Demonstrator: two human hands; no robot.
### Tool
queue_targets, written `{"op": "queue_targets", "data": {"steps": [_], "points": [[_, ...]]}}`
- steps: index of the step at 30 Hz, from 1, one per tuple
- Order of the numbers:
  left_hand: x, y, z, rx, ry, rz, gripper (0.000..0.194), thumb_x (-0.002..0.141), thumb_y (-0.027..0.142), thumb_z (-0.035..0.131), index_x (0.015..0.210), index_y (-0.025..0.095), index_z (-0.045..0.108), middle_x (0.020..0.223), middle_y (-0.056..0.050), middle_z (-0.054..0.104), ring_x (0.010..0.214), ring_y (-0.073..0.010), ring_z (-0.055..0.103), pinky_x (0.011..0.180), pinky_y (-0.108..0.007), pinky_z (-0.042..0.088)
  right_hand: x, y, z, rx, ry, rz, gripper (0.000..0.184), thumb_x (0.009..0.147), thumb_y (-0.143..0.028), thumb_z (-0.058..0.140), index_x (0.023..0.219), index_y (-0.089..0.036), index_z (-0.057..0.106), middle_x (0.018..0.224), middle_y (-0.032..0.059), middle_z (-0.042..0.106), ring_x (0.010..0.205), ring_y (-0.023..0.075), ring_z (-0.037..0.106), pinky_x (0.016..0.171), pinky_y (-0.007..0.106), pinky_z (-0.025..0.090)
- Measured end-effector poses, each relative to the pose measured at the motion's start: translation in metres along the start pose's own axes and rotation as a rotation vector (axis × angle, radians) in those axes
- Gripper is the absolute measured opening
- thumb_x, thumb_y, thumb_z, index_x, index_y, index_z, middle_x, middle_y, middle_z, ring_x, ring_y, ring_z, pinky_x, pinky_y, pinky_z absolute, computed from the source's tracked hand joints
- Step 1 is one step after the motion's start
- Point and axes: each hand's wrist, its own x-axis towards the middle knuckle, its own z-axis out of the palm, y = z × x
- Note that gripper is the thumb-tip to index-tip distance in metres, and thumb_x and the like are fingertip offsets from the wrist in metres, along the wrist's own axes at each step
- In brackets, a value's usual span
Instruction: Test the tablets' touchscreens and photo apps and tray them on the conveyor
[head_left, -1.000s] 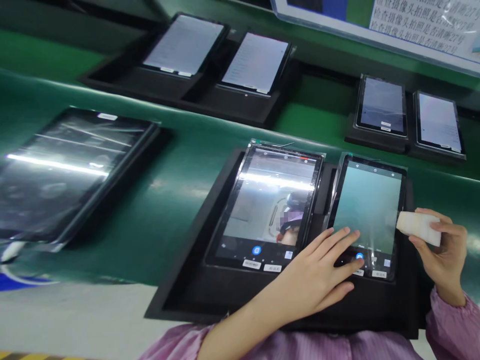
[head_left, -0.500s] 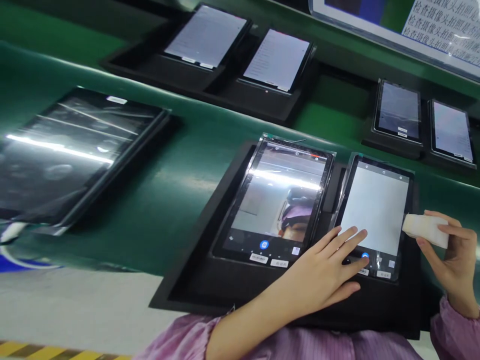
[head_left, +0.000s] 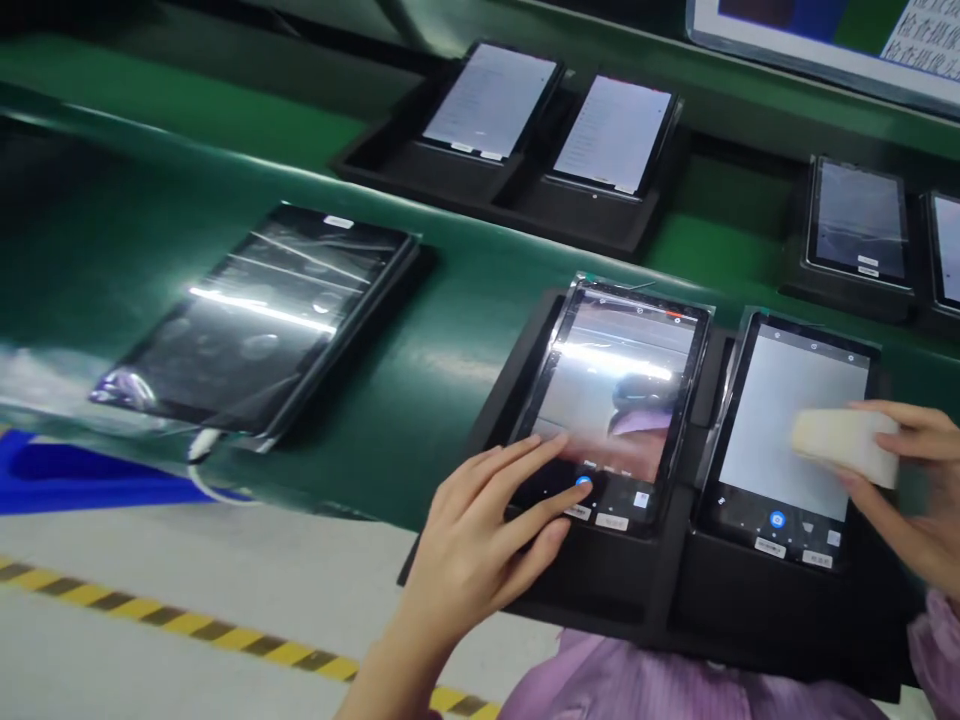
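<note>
In the near tray, the left tablet lies partly under the fingers of your left hand, and the right tablet just beside it, left of your right hand. Your left, palm down and holding nothing, reaches in from the near left, fingers slightly spread; your right pinches a white block over the right tablet's screen.

1. A lane of green surface lies open between the cabled tablet and black tray.
2. The left grip bars the lower left of the left tray tablet.
3. The right grip and white block obstruct the right tray tablet.
4. Between those two: a narrow gap.
</note>
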Motion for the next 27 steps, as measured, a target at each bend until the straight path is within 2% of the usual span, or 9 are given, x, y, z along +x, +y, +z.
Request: {"op": "queue_targets", "data": {"steps": [2, 4, 7, 9, 13, 20, 25, 27], "points": [[-0.010, -0.004, 0.001, 0.010, 0.030, -0.012, 0.036, 0.094, 0.025, 0.062, 0.121, 0.042, 0.078, 0.141, -0.005, 0.071, 0.123, -0.0332, 0.066, 0.102, -0.051, 0.052, 0.022, -0.019, 0.026, 0.001, -0.113, -0.130, 0.025, 0.094, -0.024, 0.076, 0.112, -0.030, 0.059, 0.129, 0.0061, 0.072, 0.116, 0.0266, 0.072, 0.084, 0.040, 0.062], [-0.012, -0.005, 0.001, 0.010, 0.050, 0.007, 0.037, 0.094, 0.024, 0.061, 0.123, 0.041, 0.077, 0.142, -0.005, 0.070, 0.123, -0.0326, 0.066, 0.102, -0.049, 0.051, 0.038, -0.032, 0.051, 0.026, -0.209, -0.190, 0.021, 0.098, -0.023, 0.070, 0.112, -0.029, 0.056, 0.131, 0.0051, 0.072, 0.117, 0.0239, 0.072, 0.082, 0.036, 0.063], [-0.008, 0.000, 0.000, 0.019, 0.055, 0.052, 0.033, 0.094, 0.023, 0.061, 0.119, 0.036, 0.078, 0.141, -0.007, 0.071, 0.122, -0.0317, 0.067, 0.101, -0.047, 0.052, 0.047, -0.037, 0.078, 0.057, -0.297, -0.191, 0.017, 0.100, -0.020, 0.065, 0.110, -0.028, 0.054, 0.134, 0.0038, 0.071, 0.114, 0.0212, 0.073, 0.079, 0.031, 0.062], [-0.002, 0.004, -0.001, 0.044, 0.042, 0.064, 0.026, 0.096, 0.021, 0.061, 0.110, 0.032, 0.080, 0.137, -0.008, 0.073, 0.123, -0.0312, 0.067, 0.102, -0.047, 0.051, 0.046, -0.035, 0.087, 0.079, -0.317, -0.174, 0.017, 0.101, -0.020, 0.065, 0.110, -0.028, 0.054, 0.134, 0.0033, 0.071, 0.110, 0.0201, 0.074, 0.075, 0.029, 0.061], [0.004, 0.010, -0.003, 0.080, 0.014, 0.044, 0.024, 0.099, 0.017, 0.060, 0.096, 0.027, 0.082, 0.130, -0.009, 0.077, 0.126, -0.0312, 0.066, 0.103, -0.047, 0.052, 0.042, -0.029, 0.089, 0.104, -0.322, -0.152, 0.019, 0.100, -0.020, 0.068, 0.109, -0.029, 0.054, 0.135, 0.0028, 0.071, 0.112, 0.0193, 0.074, 0.078, 0.029, 0.059], [-0.005, 0.007, -0.008, 0.022, 0.147, 0.097, 0.026, 0.101, 0.018, 0.054, 0.098, 0.025, 0.079, 0.112, -0.010, 0.081, 0.106, -0.0261, 0.072, 0.091, -0.042, 0.056, 0.042, -0.030, 0.085, 0.101, -0.319, -0.150, 0.020, 0.100, -0.019, 0.069, 0.110, -0.028, 0.054, 0.134, 0.0034, 0.071, 0.114, 0.0194, 0.073, 0.074, 0.026, 0.058], [-0.002, 0.009, -0.009, 0.025, 0.120, 0.112, 0.028, 0.103, 0.021, 0.054, 0.094, 0.026, 0.081, 0.110, -0.008, 0.082, 0.108, -0.0269, 0.072, 0.093, -0.042, 0.055, 0.041, -0.030, 0.089, 0.100, -0.336, -0.145, 0.019, 0.100, -0.019, 0.068, 0.109, -0.028, 0.054, 0.135, 0.0022, 0.070, 0.110, 0.0171, 0.073, 0.075, 0.026, 0.058], [0.001, 0.011, -0.008, 0.036, 0.081, 0.100, 0.029, 0.102, 0.021, 0.056, 0.090, 0.026, 0.081, 0.110, -0.007, 0.082, 0.109, -0.0273, 0.071, 0.094, -0.043, 0.055, 0.041, -0.032, 0.091, 0.098, -0.333, -0.149, 0.018, 0.101, -0.019, 0.066, 0.109, -0.028, 0.053, 0.135, 0.0023, 0.069, 0.105, 0.0158, 0.074, 0.068, 0.024, 0.057]]}}
